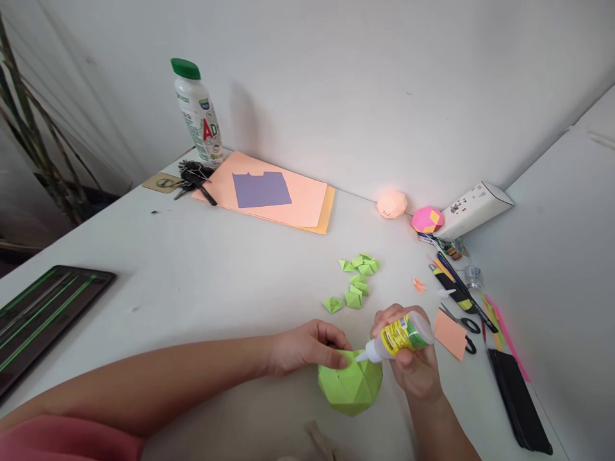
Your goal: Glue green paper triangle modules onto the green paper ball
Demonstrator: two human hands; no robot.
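Observation:
My left hand (pixel 319 349) grips the upper left edge of a green folded-paper ball (pixel 350 387), thumb on its outer face and fingers behind the rim. In my right hand (pixel 413 368) is a glue bottle (pixel 398 336) with a yellow and green label, tipped down to the left. Its white nozzle touches or nearly touches the top of the ball; I cannot tell which. Beyond the ball lie several small green folded paper pieces (pixel 353 298) in a loose cluster.
Orange paper sheets (pixel 307 205) bear a purple piece (pixel 262 190). Behind stand a white bottle (pixel 199 118) and keys (pixel 192 176). A tablet (pixel 48 320) lies left. To the right are a peach paper ball (pixel 391 203), a pink ball (pixel 426 219), scissors (pixel 468 325) and a black phone-like case (pixel 519 400).

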